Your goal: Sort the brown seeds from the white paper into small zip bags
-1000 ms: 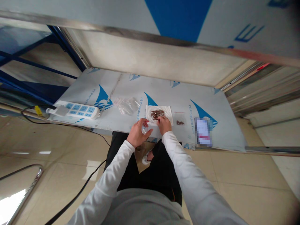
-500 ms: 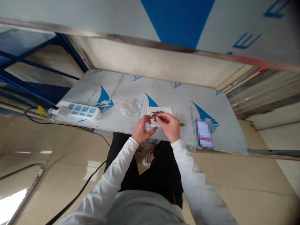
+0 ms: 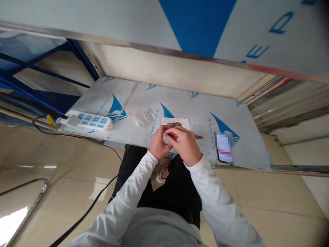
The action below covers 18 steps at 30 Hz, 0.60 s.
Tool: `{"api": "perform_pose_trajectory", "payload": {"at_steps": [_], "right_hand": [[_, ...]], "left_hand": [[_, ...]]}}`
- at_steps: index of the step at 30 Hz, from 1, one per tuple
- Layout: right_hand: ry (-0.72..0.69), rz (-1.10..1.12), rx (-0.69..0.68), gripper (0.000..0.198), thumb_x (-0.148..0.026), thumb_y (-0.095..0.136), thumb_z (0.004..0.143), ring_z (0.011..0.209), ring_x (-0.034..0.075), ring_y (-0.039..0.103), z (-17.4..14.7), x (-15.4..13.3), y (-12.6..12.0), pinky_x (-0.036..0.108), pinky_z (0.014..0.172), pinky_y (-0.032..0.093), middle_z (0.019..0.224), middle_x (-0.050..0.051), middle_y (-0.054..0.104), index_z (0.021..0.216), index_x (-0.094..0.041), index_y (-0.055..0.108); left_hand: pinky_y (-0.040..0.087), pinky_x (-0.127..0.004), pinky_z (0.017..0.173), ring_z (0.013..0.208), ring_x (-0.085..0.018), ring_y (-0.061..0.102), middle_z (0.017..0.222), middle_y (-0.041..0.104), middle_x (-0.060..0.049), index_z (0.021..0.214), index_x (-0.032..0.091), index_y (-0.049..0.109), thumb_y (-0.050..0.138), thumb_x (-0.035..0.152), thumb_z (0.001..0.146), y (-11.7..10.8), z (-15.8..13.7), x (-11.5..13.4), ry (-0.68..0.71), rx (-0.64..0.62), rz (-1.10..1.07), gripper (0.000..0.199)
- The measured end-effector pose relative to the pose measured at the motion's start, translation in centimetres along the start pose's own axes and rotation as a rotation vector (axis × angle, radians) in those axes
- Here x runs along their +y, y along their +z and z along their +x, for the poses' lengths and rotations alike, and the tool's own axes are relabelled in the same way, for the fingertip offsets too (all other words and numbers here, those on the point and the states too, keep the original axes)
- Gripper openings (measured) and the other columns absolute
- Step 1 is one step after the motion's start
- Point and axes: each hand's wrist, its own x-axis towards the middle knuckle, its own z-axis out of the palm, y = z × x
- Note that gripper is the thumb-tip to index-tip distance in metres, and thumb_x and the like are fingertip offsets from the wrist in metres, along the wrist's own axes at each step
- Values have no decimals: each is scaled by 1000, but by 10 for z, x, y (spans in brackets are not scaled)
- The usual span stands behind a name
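My left hand is closed around a small clear plastic bag, mostly hidden by the fingers. Right up against it, my right hand has thumb and fingers pinched together at the bag's top; whatever sits in the pinch is too small to make out. Just beyond both hands, a white square sheet or packet lies on the table with a heap of small brownish metal parts on it. A few similar dark parts rest on the tabletop to the right of my right hand.
Crumpled clear plastic bags lie left of the sheet on the film-covered table. A white power strip with a plugged-in cable is at the left end. A phone lies near the front edge at right. A shelf overhangs the back.
My right hand has come away from the metal parts, toward me and onto the bag in my left hand. The left-hand fingers have closed in, and the hands now touch.
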Motion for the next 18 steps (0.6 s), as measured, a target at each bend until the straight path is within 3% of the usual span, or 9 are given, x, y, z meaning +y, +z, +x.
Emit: {"api": "perform_pose_trajectory", "payload": {"at_steps": [5,11,15,17,18], "right_hand": [[-25,-119,-126,19,-9,60,79,78,19,66,3,-6,-9,30,73,51,89,5,71,91,-20,70],[-37,23,-144,21,-14,57,84,84,19,68,6,-14,-19,32,77,52,94,4,73,98,-22,69],[70,130,38,23,-25,49,89,89,18,68,5,28,-19,30,79,53,101,6,72,103,-20,67],[185,-14,100,22,-24,50,87,84,17,68,3,66,-8,30,77,53,97,8,72,99,-16,67],[245,-116,30,21,-21,51,85,79,16,68,3,85,0,29,75,53,93,8,72,98,-16,67]], "left_hand": [[49,-33,79,89,-20,63,95,63,-6,99,19,47,60,15,66,3,-2,6,12,28,-12,35],[49,-32,78,85,-19,62,94,62,-5,100,19,46,62,19,70,4,-1,11,28,92,-39,34],[48,-29,73,74,-14,58,82,58,0,100,20,46,65,26,73,-2,-2,6,5,159,-20,33],[47,-28,72,70,-13,56,78,55,1,100,20,46,66,28,74,-7,-6,1,-13,181,0,34],[47,-28,72,71,-13,56,77,54,1,101,20,46,66,28,74,-9,-7,-2,-21,187,11,34]]}}
